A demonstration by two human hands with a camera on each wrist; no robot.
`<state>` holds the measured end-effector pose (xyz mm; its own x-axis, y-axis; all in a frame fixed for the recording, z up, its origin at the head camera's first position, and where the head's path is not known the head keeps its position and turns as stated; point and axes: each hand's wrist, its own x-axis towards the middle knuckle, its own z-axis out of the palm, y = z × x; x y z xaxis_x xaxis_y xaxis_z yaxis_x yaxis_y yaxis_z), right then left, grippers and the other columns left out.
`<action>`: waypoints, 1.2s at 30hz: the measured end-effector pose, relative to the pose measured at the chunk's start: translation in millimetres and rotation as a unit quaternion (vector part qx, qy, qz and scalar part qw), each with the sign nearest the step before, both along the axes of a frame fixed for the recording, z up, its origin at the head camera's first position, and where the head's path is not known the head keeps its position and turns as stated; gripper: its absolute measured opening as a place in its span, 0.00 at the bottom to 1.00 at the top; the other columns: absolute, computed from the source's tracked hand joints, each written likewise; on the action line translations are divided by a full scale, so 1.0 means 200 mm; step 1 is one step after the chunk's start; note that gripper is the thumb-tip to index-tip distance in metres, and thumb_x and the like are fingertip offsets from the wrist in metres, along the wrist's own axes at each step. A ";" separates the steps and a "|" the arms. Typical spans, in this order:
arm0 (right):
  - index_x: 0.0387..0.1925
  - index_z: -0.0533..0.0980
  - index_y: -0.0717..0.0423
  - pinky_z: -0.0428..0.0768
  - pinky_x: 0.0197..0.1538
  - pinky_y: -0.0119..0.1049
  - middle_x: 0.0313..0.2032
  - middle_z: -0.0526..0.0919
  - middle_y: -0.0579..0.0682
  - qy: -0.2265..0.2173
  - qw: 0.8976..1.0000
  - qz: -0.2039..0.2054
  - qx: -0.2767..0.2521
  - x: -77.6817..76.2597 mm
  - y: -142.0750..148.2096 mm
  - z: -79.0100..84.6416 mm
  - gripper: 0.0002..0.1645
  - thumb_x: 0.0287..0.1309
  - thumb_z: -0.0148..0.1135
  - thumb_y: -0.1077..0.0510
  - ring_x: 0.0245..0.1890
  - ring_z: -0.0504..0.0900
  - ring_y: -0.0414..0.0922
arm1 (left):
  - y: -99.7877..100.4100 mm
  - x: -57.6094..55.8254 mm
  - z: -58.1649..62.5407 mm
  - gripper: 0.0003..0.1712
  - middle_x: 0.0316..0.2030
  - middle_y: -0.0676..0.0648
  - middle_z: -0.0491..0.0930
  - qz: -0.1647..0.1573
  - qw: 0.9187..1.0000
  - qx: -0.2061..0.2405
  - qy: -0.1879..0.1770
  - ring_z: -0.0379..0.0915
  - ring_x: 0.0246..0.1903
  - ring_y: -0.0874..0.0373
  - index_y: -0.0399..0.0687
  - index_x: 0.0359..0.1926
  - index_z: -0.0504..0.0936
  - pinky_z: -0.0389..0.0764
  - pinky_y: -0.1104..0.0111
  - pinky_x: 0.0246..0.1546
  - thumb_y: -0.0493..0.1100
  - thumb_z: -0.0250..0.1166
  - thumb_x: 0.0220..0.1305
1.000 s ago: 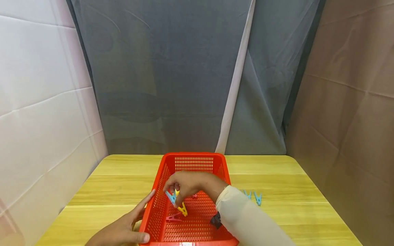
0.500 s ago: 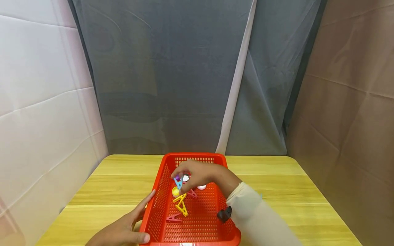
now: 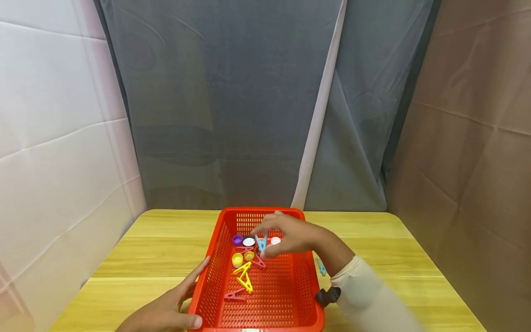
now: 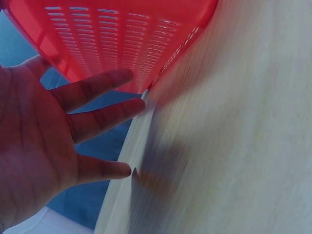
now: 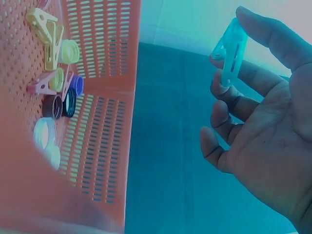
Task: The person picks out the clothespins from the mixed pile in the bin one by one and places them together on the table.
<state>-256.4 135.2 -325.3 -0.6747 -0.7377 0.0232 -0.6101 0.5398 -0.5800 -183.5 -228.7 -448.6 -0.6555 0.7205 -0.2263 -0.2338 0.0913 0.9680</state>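
Observation:
A light blue clothespin (image 3: 262, 241) is pinched between thumb and fingertips of my right hand (image 3: 290, 235), above the red basket (image 3: 303, 295). The same clothespin (image 5: 232, 51) shows in the right wrist view, clear of the basket wall. Along the basket's left side lies my left hand (image 3: 166, 302), its fingers straight and spread. In the left wrist view those fingers (image 4: 92, 90) lie beside the slotted wall. Inside the basket are yellow clothespins (image 3: 245, 279), pink clothespins (image 3: 235, 295) and several small round lids, among them a purple lid (image 3: 237, 240) and a yellow lid (image 3: 237, 259).
On the wooden table (image 3: 373, 258), a blue clothespin (image 3: 321, 267) lies to the right of the basket, partly hidden by my right arm. A dark wrist strap part (image 3: 327, 296) hangs below my right forearm. Grey curtains (image 3: 240, 115) stand behind the table.
My right hand has moved rightward and a little up over the basket, still pinching the blue clothespin. Lids and clothespins it covered now show. My left hand stays in place.

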 end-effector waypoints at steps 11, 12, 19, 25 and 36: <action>0.68 0.82 0.47 0.77 0.70 0.58 0.61 0.83 0.48 0.033 0.998 -0.001 -0.044 0.06 0.18 0.00 0.32 0.64 0.77 0.49 0.65 0.72 0.49 | 0.01 0.01 0.00 0.62 0.84 0.29 0.45 0.009 1.000 0.003 -0.012 0.78 0.69 0.40 0.85 0.85 0.23 0.86 0.41 0.64 0.50 0.65 0.80; 0.68 0.82 0.47 0.76 0.72 0.61 0.62 0.83 0.47 0.033 0.998 -0.005 -0.050 0.06 0.20 -0.01 0.32 0.64 0.77 0.48 0.66 0.72 0.50 | 0.01 0.01 0.00 0.62 0.84 0.29 0.46 0.011 1.000 0.003 -0.012 0.78 0.69 0.40 0.86 0.86 0.24 0.86 0.41 0.64 0.50 0.66 0.80; 0.67 0.83 0.44 0.79 0.68 0.62 0.57 0.84 0.47 0.016 0.996 -0.021 -0.091 0.08 0.31 -0.07 0.32 0.63 0.78 0.46 0.63 0.72 0.48 | 0.01 0.01 0.01 0.62 0.84 0.30 0.47 0.013 1.000 -0.004 -0.009 0.79 0.68 0.40 0.88 0.85 0.25 0.86 0.42 0.64 0.49 0.66 0.79; 0.63 0.86 0.44 0.80 0.67 0.66 0.55 0.81 0.48 0.015 0.987 -0.025 -0.158 0.09 0.38 -0.12 0.31 0.57 0.81 0.51 0.60 0.74 0.46 | 0.01 0.02 0.01 0.62 0.85 0.31 0.46 0.022 0.999 -0.001 -0.024 0.78 0.69 0.39 0.88 0.85 0.24 0.85 0.41 0.64 0.48 0.65 0.79; 0.61 0.86 0.49 0.73 0.72 0.74 0.63 0.75 0.53 0.021 0.978 -0.072 -0.193 0.09 0.57 -0.25 0.30 0.55 0.83 0.58 0.67 0.69 0.44 | 0.00 0.00 0.00 0.62 0.84 0.28 0.45 0.006 1.000 0.002 -0.013 0.78 0.68 0.41 0.86 0.86 0.25 0.86 0.42 0.64 0.48 0.66 0.80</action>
<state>-237.4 249.9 -375.2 -0.7633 -0.5659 0.3117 -0.5720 0.3676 -0.7333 -183.0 -228.0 -449.0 -0.6578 0.7137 -0.2408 -0.2606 0.0844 0.9618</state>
